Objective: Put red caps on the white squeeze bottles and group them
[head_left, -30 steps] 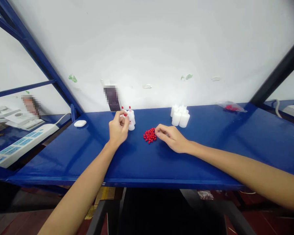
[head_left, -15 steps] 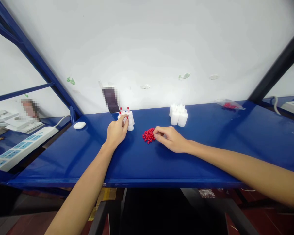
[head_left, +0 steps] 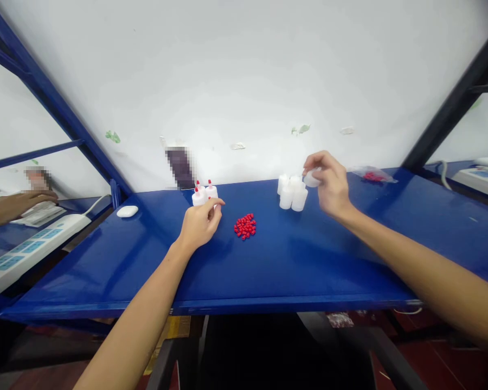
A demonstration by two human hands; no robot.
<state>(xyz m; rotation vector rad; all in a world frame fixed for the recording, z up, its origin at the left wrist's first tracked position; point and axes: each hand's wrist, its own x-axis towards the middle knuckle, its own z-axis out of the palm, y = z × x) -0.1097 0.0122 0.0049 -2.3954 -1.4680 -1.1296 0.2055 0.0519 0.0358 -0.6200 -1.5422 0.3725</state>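
My right hand (head_left: 329, 187) is raised at the back of the table, its fingers closed on a small translucent white bottle (head_left: 311, 179). Just left of it stands a cluster of white bottles (head_left: 285, 196) without red tips. My left hand (head_left: 200, 223) is in front of several white bottles with red tips (head_left: 199, 199) and partly covers them. Its fingers are curled with thumb and index close together; whether anything is between them is hidden. Between both hands lies a loose pile of small red caps (head_left: 245, 227) on the blue table (head_left: 268, 271).
A white rounded object (head_left: 127, 212) lies at the table's left. At the back right is a clear bag with red pieces (head_left: 373, 176). A white power strip (head_left: 36, 244) lies beyond the left frame, where another person's hand (head_left: 22, 207) shows. A white wall stands behind.
My right hand has left the pile of red caps, moved up and right, and now holds a white bottle. My left hand has shifted slightly toward me and right. Another person's hand has appeared at left.
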